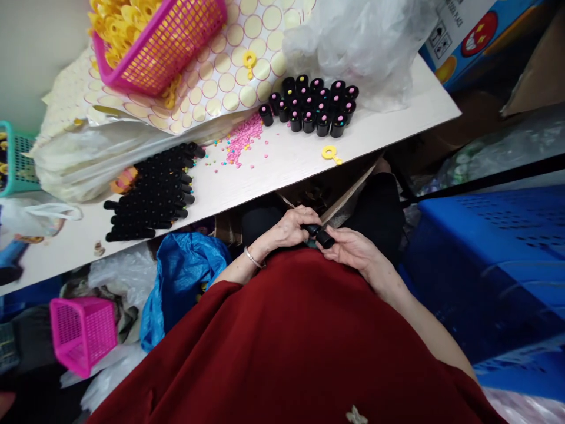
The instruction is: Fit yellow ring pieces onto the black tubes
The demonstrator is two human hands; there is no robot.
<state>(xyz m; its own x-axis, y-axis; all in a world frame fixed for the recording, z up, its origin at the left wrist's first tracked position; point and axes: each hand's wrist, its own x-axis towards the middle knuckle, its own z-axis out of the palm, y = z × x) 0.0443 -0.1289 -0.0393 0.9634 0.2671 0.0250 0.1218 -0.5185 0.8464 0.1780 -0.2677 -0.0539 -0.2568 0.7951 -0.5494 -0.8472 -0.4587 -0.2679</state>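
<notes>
Over my lap, my left hand [292, 226] is closed around a small black cylinder [312, 229]. Close beside it, my right hand [351, 247] pinches another black cylindrical piece [325, 238] between thumb and fingers. The two pieces almost meet; whether they touch I cannot tell. On the table above my hands stands a cluster of upright black cylinders [323, 121], most with a pink, yellow or blue bead on top. Small pink beads [242, 140] lie scattered to their left. A yellow ring-ended piece [329, 153] rests near the table edge.
Many black tubes [152, 194] lie in rows on the white table [229, 188]. A pink basket [176, 47] of yellow pieces sits at the back. Below are a blue bag [176, 282] and an overturned pink basket [83, 333]. A blue crate [485, 259] stands at right.
</notes>
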